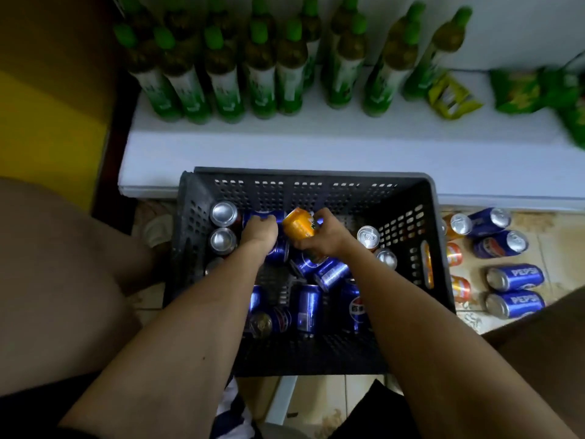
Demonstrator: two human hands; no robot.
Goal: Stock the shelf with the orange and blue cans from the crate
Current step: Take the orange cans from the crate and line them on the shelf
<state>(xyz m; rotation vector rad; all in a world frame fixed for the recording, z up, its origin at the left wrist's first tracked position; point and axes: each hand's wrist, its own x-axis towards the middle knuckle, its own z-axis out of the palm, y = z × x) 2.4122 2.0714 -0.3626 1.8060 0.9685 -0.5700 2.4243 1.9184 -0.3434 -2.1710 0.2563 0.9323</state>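
Note:
A black plastic crate sits on the floor against the white shelf, holding several blue cans lying loose and a few standing cans at its left wall. My left hand grips a blue can lying at the crate's far side. My right hand holds an orange can, tilted, just right of the left hand.
Several green-capped bottles stand along the back of the shelf, with green snack bags at the right. Blue and orange cans lie on the tiled floor right of the crate. My knees flank the crate.

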